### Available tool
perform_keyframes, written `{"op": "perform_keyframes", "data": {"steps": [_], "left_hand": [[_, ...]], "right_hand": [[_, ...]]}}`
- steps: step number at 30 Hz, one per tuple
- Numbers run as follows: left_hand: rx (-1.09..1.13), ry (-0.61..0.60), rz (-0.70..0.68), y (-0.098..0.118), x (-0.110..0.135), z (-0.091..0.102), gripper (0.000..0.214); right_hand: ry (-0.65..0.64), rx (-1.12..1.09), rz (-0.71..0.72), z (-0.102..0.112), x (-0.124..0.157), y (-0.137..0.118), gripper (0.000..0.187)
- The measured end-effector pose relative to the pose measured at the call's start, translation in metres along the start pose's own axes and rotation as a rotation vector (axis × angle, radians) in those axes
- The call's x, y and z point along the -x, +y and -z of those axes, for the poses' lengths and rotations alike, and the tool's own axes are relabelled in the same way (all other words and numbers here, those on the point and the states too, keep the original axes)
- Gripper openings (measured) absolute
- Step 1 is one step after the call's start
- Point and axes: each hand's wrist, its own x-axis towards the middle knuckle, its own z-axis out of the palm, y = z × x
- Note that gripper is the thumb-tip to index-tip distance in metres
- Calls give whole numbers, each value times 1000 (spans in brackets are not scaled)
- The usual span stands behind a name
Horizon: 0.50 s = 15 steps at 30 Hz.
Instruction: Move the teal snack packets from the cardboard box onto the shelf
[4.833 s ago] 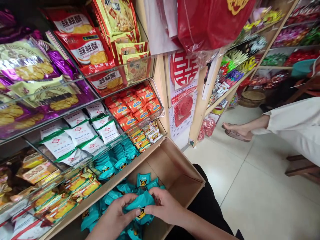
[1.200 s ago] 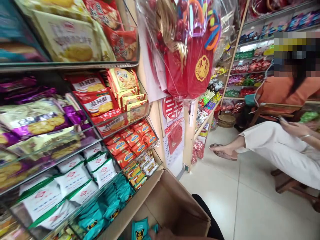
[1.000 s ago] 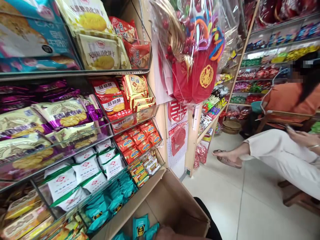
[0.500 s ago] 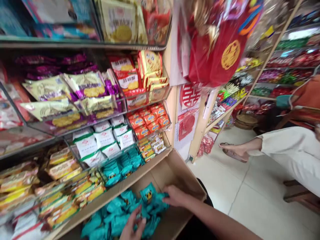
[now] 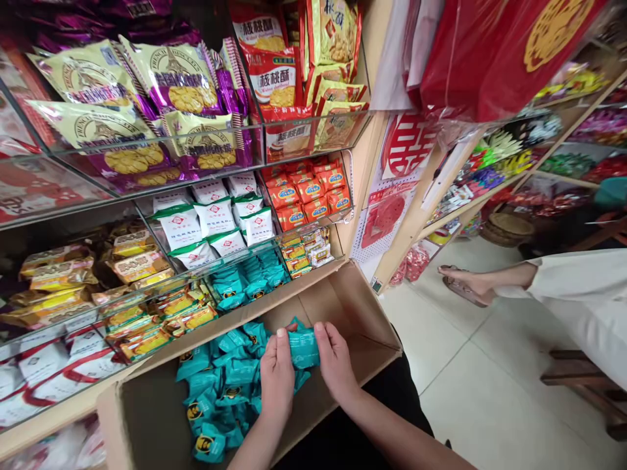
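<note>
An open cardboard box [image 5: 362, 313] rests on my lap and holds a heap of teal snack packets [image 5: 223, 382]. Both hands are inside it. My left hand [image 5: 277, 378] and my right hand [image 5: 336, 359] press a stack of teal packets [image 5: 304, 347] between them, fingers curled around its ends. The same teal packets [image 5: 245, 277] fill a glass shelf bin just above the box.
Glass-fronted shelves hold white-green packs [image 5: 210, 219], orange packs [image 5: 308, 192], yellow bars [image 5: 147, 313] and purple biscuit bags [image 5: 147, 111]. A red gift bag [image 5: 490, 52] hangs at upper right. A seated person's leg [image 5: 539, 287] and stool [image 5: 588, 385] occupy the tiled aisle.
The view has tilted down from the shelves and aisle to the box. My hands, loose among the packets half a second ago, now clamp a stack between them.
</note>
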Motion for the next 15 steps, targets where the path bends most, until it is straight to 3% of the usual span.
{"op": "perform_keyframes", "data": {"steps": [3, 10, 15], "left_hand": [[-15, 19, -15, -1, 2, 0, 47], [-9, -24, 37, -6, 4, 4, 51], [41, 61, 60, 4, 11, -4, 53]], "right_hand": [[75, 127, 47, 0, -1, 7, 33], [99, 344, 205, 7, -2, 6, 34], [122, 393, 215, 9, -1, -3, 35]]}}
